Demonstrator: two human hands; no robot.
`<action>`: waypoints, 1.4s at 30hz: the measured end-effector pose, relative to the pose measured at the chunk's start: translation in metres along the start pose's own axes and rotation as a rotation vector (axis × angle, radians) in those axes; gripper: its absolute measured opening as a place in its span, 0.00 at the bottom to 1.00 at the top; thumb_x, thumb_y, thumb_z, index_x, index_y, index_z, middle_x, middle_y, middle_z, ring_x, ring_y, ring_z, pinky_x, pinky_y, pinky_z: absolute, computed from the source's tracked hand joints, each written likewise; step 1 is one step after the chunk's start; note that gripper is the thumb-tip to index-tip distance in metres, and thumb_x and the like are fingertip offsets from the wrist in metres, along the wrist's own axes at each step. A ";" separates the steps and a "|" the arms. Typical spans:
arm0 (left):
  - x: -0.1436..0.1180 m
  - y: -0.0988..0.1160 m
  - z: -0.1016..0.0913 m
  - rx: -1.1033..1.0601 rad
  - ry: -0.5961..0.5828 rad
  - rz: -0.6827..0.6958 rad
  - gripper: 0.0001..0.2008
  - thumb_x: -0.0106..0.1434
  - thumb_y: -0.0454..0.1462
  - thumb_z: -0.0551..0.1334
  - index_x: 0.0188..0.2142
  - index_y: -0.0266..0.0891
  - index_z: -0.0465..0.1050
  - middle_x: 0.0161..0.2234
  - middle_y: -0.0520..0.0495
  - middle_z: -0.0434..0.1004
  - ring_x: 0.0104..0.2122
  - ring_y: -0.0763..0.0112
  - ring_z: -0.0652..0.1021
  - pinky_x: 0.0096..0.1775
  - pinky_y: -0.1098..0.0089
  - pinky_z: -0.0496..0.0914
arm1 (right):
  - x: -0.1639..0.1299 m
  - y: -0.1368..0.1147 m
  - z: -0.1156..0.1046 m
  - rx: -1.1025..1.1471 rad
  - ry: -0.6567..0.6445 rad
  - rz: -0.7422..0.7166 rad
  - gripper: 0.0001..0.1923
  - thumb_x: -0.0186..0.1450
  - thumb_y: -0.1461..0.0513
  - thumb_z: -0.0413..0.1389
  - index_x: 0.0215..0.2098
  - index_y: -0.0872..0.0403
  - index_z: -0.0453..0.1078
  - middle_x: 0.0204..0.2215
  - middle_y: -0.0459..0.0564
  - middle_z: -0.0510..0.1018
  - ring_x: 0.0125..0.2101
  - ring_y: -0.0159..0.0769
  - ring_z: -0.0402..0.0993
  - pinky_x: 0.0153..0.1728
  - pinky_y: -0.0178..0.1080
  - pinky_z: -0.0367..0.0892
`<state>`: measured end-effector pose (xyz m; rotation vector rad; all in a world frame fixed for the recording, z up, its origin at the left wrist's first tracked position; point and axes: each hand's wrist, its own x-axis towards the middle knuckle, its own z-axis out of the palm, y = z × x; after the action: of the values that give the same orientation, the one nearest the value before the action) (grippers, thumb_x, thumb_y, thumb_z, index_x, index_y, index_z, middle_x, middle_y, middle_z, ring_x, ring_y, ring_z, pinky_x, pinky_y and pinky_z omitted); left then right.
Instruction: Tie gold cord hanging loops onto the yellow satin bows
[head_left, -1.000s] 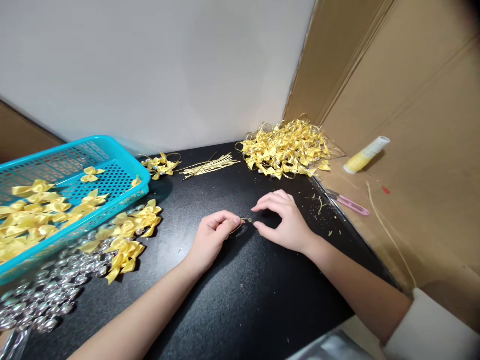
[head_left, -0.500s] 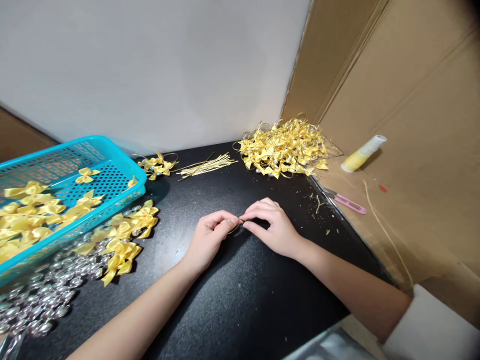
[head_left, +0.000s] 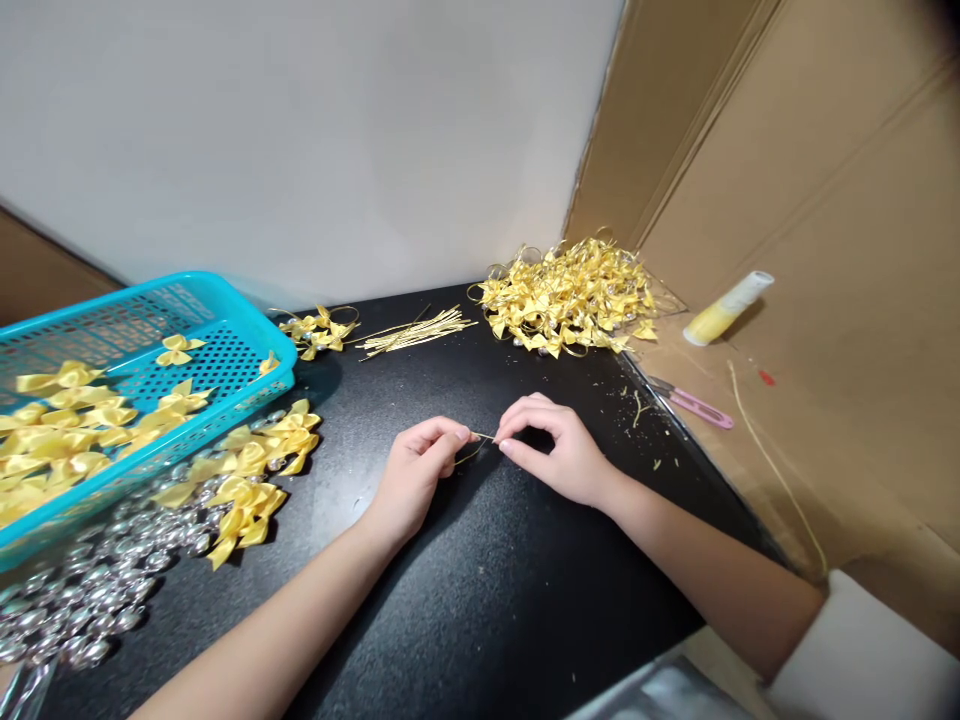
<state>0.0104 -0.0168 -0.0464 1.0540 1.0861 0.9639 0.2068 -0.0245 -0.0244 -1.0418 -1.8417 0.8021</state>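
Gold cord runs 9-to-3 o'clock, pinched between left hand and right hand fingers.

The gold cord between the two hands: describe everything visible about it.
The gold cord is a thin, shiny, metallic-looking strand, very short as shown. One end is pinched in the left hand, the other in the right hand. A short length runs nearly straight between the fingertips, and a loose part curves down beneath it just over the black table. Whether it is knotted or looped is too small to tell.
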 end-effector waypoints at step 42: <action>-0.001 0.000 0.000 0.041 0.002 -0.013 0.11 0.56 0.43 0.65 0.25 0.38 0.75 0.16 0.57 0.60 0.19 0.78 0.57 0.24 0.74 0.52 | -0.005 -0.002 -0.007 -0.500 0.176 -0.232 0.06 0.55 0.66 0.55 0.24 0.50 0.64 0.26 0.42 0.77 0.32 0.37 0.70 0.40 0.46 0.56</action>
<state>0.0096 -0.0178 -0.0459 1.0782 1.1172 0.9361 0.2134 -0.0291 -0.0213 -1.1301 -2.0083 0.1032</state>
